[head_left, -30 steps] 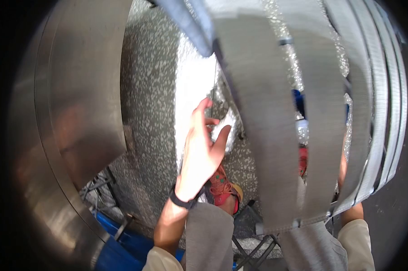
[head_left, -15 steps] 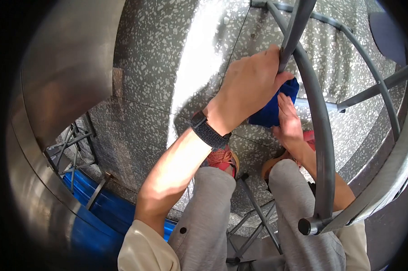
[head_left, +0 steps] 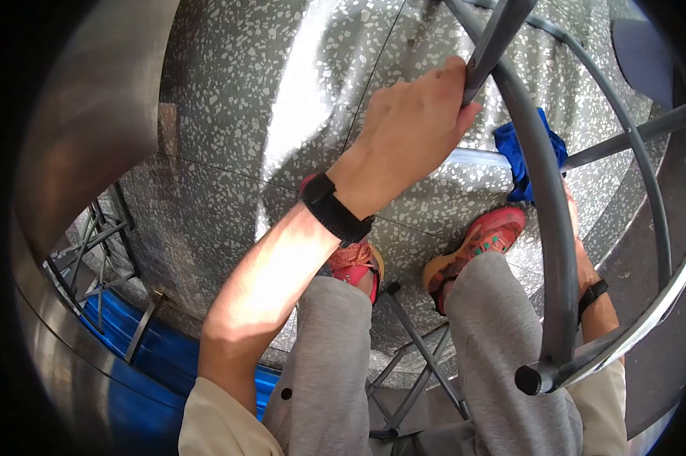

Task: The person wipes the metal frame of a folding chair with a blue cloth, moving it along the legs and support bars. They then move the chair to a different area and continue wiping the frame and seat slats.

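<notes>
My left hand [head_left: 415, 125] is closed around a grey metal tube [head_left: 499, 42], a leg of a tilted folding stool, near the top of the view. On the right, a blue cloth [head_left: 516, 159] is bunched around the stool's crossbar [head_left: 476, 156]. My right hand [head_left: 572, 209] is at the cloth's lower right; a curved leg [head_left: 537, 159] passes in front and hides most of its fingers. The stool's rounded seat edge [head_left: 662, 308] is at the lower right, close to my right forearm.
Beneath me is a speckled stone floor [head_left: 214, 99] with a bright sunlit strip. My red shoes [head_left: 495, 232] stand on it. A shiny metal panel [head_left: 92, 83] curves along the left. Other metal legs [head_left: 419, 353] show between my knees, and blue material [head_left: 157, 334] lies lower left.
My right hand and the blue cloth have moved right along the crossbar, uncovering its left part and my right shoe. My left hand keeps its grip on the leg.
</notes>
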`<state>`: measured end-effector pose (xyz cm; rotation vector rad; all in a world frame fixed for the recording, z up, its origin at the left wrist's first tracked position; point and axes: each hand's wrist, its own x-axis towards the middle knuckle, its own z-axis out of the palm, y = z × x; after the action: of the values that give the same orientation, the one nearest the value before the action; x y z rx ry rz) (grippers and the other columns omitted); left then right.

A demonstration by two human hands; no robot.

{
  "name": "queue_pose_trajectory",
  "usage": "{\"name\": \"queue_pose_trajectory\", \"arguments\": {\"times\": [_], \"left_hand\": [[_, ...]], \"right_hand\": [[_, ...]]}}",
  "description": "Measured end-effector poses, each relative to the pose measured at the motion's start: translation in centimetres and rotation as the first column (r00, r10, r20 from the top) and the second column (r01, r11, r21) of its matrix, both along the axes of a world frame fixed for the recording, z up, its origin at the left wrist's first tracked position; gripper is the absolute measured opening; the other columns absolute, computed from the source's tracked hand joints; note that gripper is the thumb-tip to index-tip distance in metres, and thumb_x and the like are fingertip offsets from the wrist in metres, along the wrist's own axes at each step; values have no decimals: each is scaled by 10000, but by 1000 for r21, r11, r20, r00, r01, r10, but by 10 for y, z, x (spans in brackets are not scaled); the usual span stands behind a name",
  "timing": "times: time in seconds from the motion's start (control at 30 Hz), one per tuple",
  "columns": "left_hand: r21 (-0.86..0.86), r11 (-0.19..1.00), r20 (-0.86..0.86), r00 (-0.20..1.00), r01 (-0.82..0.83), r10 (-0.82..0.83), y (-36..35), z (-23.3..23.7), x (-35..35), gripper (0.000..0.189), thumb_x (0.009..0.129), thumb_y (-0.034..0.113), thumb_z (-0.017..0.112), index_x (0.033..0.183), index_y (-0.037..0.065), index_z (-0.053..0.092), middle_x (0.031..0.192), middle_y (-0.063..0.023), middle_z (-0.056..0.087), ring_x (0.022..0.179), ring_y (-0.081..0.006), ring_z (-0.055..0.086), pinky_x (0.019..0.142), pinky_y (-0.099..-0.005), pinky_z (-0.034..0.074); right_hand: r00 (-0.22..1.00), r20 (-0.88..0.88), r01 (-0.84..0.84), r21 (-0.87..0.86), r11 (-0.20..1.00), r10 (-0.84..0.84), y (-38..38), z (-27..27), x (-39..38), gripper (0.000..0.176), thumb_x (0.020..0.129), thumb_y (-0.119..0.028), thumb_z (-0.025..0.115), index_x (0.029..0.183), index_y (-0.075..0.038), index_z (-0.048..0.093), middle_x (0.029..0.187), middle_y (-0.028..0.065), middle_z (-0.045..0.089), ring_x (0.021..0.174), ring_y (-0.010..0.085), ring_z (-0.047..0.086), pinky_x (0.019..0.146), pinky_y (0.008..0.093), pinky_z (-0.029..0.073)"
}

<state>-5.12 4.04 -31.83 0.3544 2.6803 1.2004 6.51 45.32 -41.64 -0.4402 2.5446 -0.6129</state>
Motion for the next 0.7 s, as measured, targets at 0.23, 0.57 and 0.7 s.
{"name": "queue_pose_trajectory", "arguments": {"times": [0.23, 0.57, 0.7], "left_hand": [[-9, 1000, -53, 999, -14, 13, 6, -10, 5, 348, 944, 220, 660, 1140, 6, 469, 741, -178, 655, 730, -417, 678, 595, -509, 524], [-16, 998, -64, 996, -57, 55, 13, -21, 8, 406, 948, 256, 645, 1177, -6, 436, 717, -202, 666, 699, -429, 686, 590, -515, 547], [-64, 997, -18, 999, -37, 36, 12, -19, 9, 463, 955, 307, 617, 1209, -24, 417, 689, -207, 666, 675, -417, 692, 585, -512, 551]], "right_hand": [[962, 89, 262, -37, 964, -258, -91, 46, -16, 588, 728, 37, 716, 1303, 15, 595, 1477, 196, 507, 1399, 351, 454, 1162, 415, 365], [980, -197, -2, -96, 995, -17, -230, 38, -33, 559, 738, -369, 825, 1134, -18, 647, 1241, 144, 620, 1215, 345, 553, 1050, 471, 414], [944, -304, -117, 49, 992, 127, -226, 27, -42, 533, 778, -380, 775, 1177, -64, 614, 1133, 113, 601, 1153, 331, 556, 1012, 475, 401]]}}
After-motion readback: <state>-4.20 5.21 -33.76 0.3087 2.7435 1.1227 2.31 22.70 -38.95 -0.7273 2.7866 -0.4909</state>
